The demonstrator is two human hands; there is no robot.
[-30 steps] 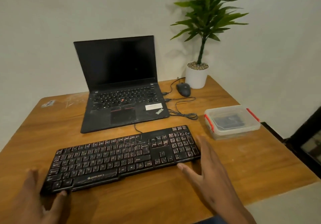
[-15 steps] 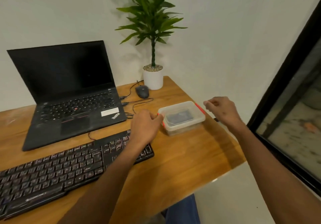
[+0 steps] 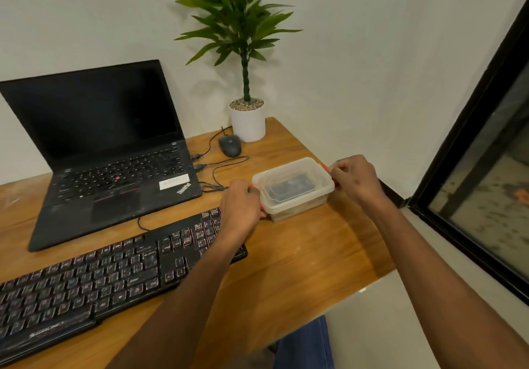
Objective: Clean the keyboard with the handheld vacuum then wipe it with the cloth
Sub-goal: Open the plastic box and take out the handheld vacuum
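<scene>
While both hands curl round the red clips at either end of the lidded plastic box at centre frame, the left hand and right hand each grip one side. Lower left, the keyboard lies on the tabletop before the laptop.

One desk carries one keyboard, one open laptop, one mouse, one potted plant and one clear lidded plastic box with two red clips (both mostly hidden by fingers). Two cables plug into the laptop's side. Two hands are in view, one left hand and one right hand.
</scene>
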